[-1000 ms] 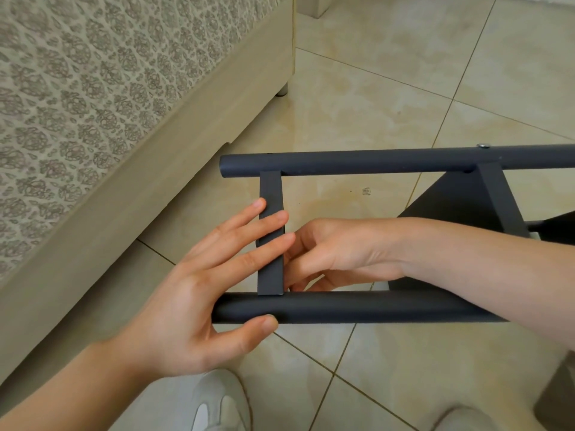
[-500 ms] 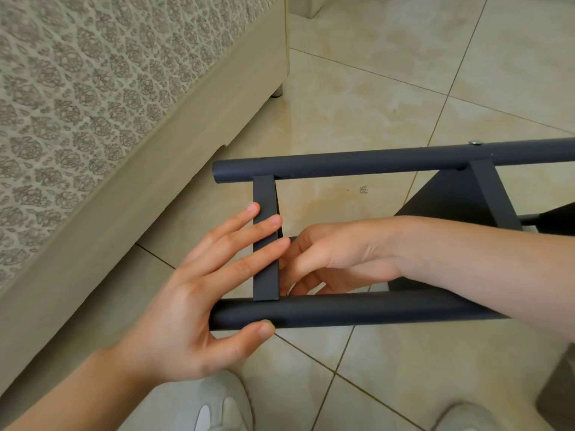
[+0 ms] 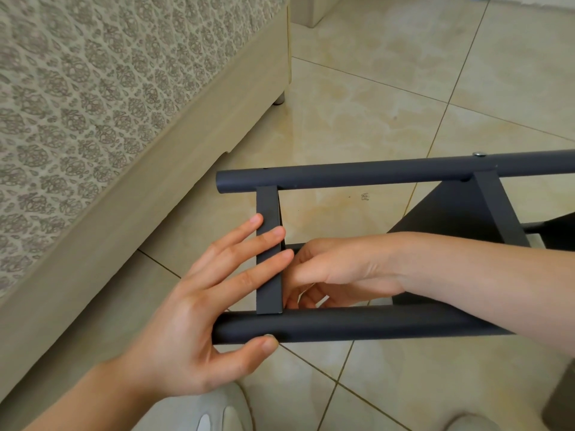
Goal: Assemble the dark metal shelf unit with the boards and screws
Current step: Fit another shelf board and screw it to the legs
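The dark metal shelf frame lies on its side on the tiled floor, with a far tube (image 3: 357, 175) and a near tube (image 3: 373, 326) joined by a flat crossbar (image 3: 267, 206). My left hand (image 3: 199, 315) presses straight fingers across that crossbar, and its thumb touches the near tube. My right hand (image 3: 342, 272) reaches inside the frame, fingers curled behind the crossbar's lower end; whatever they hold is hidden. A second crossbar (image 3: 497, 206) carries a dark board (image 3: 441, 213). A silver screw head (image 3: 479, 154) sits in the far tube.
A bed with a patterned cover (image 3: 93, 119) and a pale wooden base runs along the left, close to the frame's end; its foot (image 3: 279, 99) stands on the floor. My light shoes (image 3: 217, 412) are below the frame. A dark object (image 3: 560, 399) sits at the right edge.
Both hands stay where they were on and behind the crossbar. Only the view has shifted a little.
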`<action>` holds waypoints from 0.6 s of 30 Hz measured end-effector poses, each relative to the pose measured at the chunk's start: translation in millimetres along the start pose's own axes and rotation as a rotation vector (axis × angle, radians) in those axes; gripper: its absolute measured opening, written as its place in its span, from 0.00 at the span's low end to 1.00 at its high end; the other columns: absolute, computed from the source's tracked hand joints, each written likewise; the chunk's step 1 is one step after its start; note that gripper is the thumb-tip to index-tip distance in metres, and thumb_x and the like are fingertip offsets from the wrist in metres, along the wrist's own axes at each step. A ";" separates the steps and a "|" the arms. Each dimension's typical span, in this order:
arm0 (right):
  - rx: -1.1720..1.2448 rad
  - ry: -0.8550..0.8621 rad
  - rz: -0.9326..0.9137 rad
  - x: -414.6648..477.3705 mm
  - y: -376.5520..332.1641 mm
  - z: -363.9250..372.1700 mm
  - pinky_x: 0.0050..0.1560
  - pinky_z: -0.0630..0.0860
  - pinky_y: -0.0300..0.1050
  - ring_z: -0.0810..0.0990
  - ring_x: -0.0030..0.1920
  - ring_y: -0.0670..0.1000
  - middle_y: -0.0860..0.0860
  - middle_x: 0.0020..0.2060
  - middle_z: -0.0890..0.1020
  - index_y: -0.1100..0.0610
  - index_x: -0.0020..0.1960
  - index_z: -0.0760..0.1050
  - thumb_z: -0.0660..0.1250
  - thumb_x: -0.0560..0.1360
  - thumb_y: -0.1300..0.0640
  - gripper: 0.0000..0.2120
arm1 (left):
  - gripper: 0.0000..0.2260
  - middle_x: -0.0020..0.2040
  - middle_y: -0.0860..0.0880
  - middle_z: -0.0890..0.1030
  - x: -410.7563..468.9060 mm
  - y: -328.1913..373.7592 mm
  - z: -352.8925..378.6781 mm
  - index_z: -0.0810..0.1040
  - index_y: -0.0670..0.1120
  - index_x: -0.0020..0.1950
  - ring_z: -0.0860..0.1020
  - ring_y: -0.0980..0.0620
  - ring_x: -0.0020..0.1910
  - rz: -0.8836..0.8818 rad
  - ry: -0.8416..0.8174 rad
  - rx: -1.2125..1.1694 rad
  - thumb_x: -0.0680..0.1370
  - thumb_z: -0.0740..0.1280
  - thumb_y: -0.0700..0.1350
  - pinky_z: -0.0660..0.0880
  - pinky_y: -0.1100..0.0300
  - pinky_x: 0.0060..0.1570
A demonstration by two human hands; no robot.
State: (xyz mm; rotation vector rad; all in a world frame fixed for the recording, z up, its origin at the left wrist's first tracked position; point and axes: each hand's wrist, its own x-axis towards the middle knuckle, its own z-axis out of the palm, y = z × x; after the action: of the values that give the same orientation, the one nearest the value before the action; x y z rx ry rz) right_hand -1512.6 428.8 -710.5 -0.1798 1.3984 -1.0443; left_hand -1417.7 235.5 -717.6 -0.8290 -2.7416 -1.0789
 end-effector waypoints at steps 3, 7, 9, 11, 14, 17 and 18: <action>0.014 -0.035 -0.002 -3.4 -3.1 0.2 0.48 0.73 0.44 0.76 0.40 0.50 0.53 0.39 0.80 0.62 0.52 0.80 0.66 0.76 0.60 0.08 | 0.29 0.78 0.48 0.66 -0.2 -0.6 0.4 0.70 0.43 0.74 0.58 0.42 0.80 0.003 0.004 0.002 0.81 0.60 0.62 0.58 0.52 0.77; -0.062 0.023 -0.020 -3.1 0.0 4.9 0.47 0.72 0.44 0.75 0.42 0.52 0.54 0.40 0.80 0.67 0.54 0.79 0.66 0.77 0.59 0.12 | 0.30 0.78 0.48 0.66 -2.0 -0.3 0.9 0.69 0.44 0.75 0.58 0.41 0.80 0.010 0.005 -0.002 0.81 0.60 0.62 0.58 0.52 0.77; -0.073 0.034 -0.039 -2.5 1.7 7.9 0.49 0.73 0.46 0.75 0.44 0.54 0.55 0.43 0.80 0.67 0.57 0.77 0.65 0.77 0.58 0.14 | 0.30 0.78 0.48 0.66 -3.0 0.1 1.3 0.68 0.45 0.76 0.58 0.41 0.80 0.015 0.004 -0.001 0.81 0.60 0.62 0.58 0.52 0.77; -0.053 0.031 -0.051 -2.3 1.6 9.0 0.50 0.73 0.47 0.75 0.45 0.54 0.55 0.43 0.80 0.65 0.57 0.78 0.65 0.77 0.59 0.13 | 0.30 0.78 0.48 0.66 -3.7 0.4 1.3 0.66 0.45 0.76 0.58 0.41 0.80 0.019 0.004 0.003 0.80 0.60 0.62 0.58 0.52 0.77; -0.017 0.007 -0.041 -3.5 1.3 7.1 0.46 0.72 0.43 0.76 0.41 0.51 0.53 0.40 0.80 0.62 0.52 0.80 0.65 0.76 0.60 0.09 | 0.29 0.78 0.48 0.66 -4.1 1.2 1.5 0.66 0.45 0.76 0.58 0.41 0.80 0.025 0.003 0.010 0.81 0.60 0.62 0.58 0.51 0.77; -0.033 0.003 -0.048 -4.6 1.6 6.4 0.39 0.70 0.40 0.75 0.35 0.47 0.50 0.34 0.80 0.58 0.44 0.80 0.65 0.75 0.60 0.05 | 0.29 0.78 0.47 0.66 -4.3 2.8 1.2 0.70 0.43 0.75 0.58 0.41 0.80 0.024 0.002 0.009 0.81 0.60 0.61 0.58 0.52 0.77; -0.042 0.013 -0.046 -4.6 2.0 6.7 0.38 0.71 0.38 0.75 0.34 0.47 0.50 0.34 0.80 0.58 0.44 0.80 0.66 0.75 0.60 0.05 | 0.29 0.78 0.46 0.67 -4.0 3.3 1.2 0.70 0.42 0.74 0.58 0.41 0.80 0.023 0.001 0.011 0.81 0.60 0.61 0.58 0.52 0.77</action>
State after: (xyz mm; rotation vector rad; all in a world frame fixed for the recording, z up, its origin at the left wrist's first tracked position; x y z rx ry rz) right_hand -1505.2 430.0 -706.9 -0.2377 1.4345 -1.0559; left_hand -1412.4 236.5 -717.6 -0.8561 -2.7281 -1.0589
